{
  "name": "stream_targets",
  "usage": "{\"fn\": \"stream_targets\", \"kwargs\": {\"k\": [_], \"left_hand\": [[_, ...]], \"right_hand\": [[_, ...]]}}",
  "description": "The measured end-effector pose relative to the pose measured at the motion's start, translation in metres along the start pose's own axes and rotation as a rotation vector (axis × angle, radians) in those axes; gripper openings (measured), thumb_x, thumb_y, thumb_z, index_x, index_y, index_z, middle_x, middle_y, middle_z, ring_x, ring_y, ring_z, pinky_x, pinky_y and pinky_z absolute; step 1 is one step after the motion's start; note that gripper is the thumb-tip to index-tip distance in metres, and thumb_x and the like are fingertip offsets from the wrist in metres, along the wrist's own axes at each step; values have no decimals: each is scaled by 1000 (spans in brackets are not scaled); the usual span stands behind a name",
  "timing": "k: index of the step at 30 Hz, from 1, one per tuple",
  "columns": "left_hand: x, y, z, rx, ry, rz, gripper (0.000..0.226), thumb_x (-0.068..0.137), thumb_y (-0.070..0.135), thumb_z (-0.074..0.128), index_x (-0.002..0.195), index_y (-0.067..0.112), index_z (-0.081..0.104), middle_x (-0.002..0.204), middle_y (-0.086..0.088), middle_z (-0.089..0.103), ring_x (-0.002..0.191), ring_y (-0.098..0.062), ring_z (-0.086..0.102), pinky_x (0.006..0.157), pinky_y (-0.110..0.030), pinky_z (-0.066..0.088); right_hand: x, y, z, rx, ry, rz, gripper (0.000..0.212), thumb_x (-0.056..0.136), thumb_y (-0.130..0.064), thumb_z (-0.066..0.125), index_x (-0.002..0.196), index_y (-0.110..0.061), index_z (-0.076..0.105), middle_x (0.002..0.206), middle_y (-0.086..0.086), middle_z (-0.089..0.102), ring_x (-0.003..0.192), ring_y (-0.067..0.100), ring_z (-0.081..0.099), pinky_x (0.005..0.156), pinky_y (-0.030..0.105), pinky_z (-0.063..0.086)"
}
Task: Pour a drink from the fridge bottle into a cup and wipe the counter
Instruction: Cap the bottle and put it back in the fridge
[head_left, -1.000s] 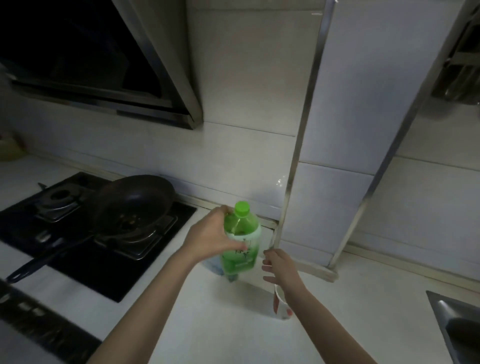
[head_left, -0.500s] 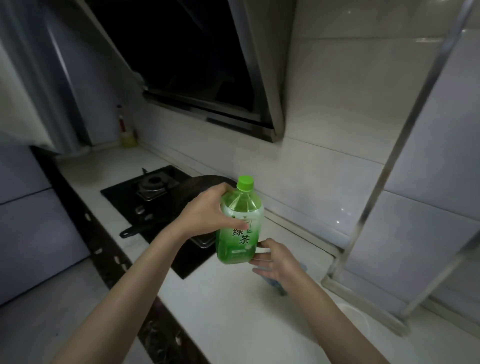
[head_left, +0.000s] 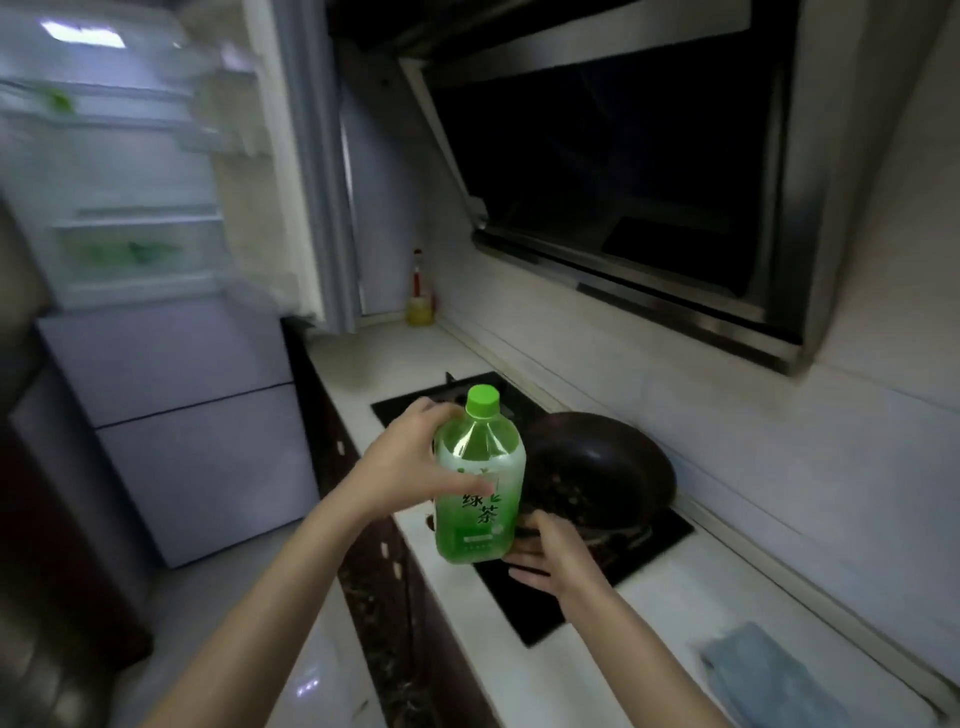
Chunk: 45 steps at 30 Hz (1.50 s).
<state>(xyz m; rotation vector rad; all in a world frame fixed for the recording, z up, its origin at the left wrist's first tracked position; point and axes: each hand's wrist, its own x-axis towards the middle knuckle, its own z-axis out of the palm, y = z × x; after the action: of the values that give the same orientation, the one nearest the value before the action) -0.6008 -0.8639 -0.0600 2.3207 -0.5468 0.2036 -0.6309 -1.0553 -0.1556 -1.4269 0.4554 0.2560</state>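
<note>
**While the fridge stands open, the bottle is held upright over the hob**

Though no cup shows in this view, the bottle (head_left: 478, 488) is plain enough. It is off the worktop (head_left: 597, 670), long axis near vertical, with its green cap (head_left: 482, 401) on top. The left hand (head_left: 410, 467) wraps its fingers round the shoulder. The right hand (head_left: 550, 556) lies at the base with fingers loosely spread, apparently propping it rather than clasping. The pan (head_left: 597, 467) sits just behind.

The fridge (head_left: 130, 182), door open, lies far to the left, and the left hand is the nearer to it. Putting the bottle away would probably be a leftward carry, cap up. The cloth (head_left: 763, 670) waits near right.
</note>
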Motion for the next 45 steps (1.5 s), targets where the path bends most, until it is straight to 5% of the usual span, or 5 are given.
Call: {"fn": "stream_targets", "kwargs": {"k": [7, 13, 19, 25, 45], "left_hand": [[-11, -94, -70, -61, 268, -41, 71, 51, 71, 79, 114, 68, 45, 113, 28, 57, 108, 9, 54, 91, -24, 50], [-18, -159, -132, -2, 322, -162, 86, 51, 72, 77, 127, 38, 56, 117, 19, 63, 105, 2, 58, 90, -31, 53], [-11, -202, -182, 1, 357, -185, 71, 53, 63, 85, 116, 46, 57, 108, 23, 66, 100, 11, 59, 82, -16, 48], [9, -255, -220, 73, 384, -242, 80, 53, 68, 83, 122, 35, 59, 113, 16, 66, 103, 1, 61, 89, -34, 55], [167, -425, -379, 154, 529, -324, 80, 45, 72, 81, 115, 40, 59, 103, 23, 64, 97, 1, 61, 82, -37, 58]], "right_hand": [[49, -16, 121, -79, -159, 21, 22, 98, -23, 42, 112, -12, 55, 99, 16, 71, 87, 22, 70, 78, 35, 54], [81, -27, 212, -153, -281, 39, 19, 94, -20, 45, 97, -14, 63, 72, 6, 74, 79, 21, 71, 67, 31, 55], [111, -39, 280, -161, -352, 68, 27, 96, -25, 42, 114, -13, 59, 97, 15, 71, 85, 22, 71, 60, 27, 54], [145, -57, 343, -207, -431, 62, 30, 100, -24, 38, 122, -11, 54, 85, 10, 69, 76, 19, 69, 73, 33, 57], [325, -192, 557, -263, -573, -4, 33, 97, -21, 43, 128, -11, 52, 88, 12, 69, 83, 21, 68, 73, 32, 54]]}}
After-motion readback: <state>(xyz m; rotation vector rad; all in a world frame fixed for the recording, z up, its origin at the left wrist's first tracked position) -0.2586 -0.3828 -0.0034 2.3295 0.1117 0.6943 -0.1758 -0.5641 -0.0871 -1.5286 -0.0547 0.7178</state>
